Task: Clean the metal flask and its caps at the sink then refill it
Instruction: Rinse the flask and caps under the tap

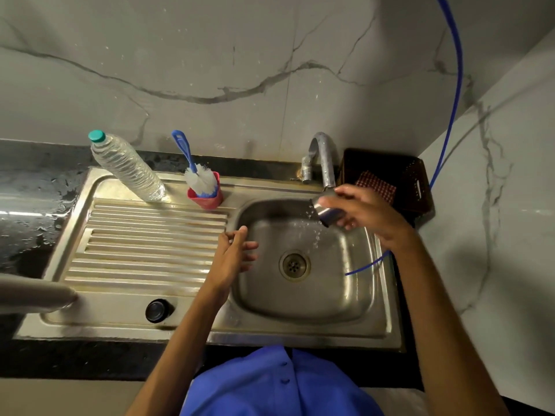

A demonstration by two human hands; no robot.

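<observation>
At nine o'clock, at the left edge of the view, a grey cylinder (36, 292) lies on the surface beside the sink; it may be the flask body, though I cannot tell. On the draining board (144, 244) a dark round cap (158, 310) sits at seven o'clock, apart from everything else. Toward eleven o'clock a clear water bottle (126, 166) with a teal top stands on the back ledge, and just to its right a bottle brush (195, 172) rests bristles-down in a small red cup (207, 199).

At the centre, the left hand (234, 256) hovers over the near-left edge of the sink basin (303, 298), fingers spread and loose, holding nothing.

At one o'clock the right hand (360, 214) grips a small metal cap (327, 213), fingers curled around it, directly under the spout of the tap (326, 163). Its open end tilts toward the left and drops of water fall from it toward the drain (294, 265). Behind the hand sits a dark basket (417, 181) holding a checked cloth (377, 186), and a blue hose (450, 85) runs down the wall into the basin.

The step in hand looks like rinsing one cap. Next, I judge, the cap needs shaking dry and setting on the draining board, after which the brush and the remaining parts are the likely targets.
</observation>
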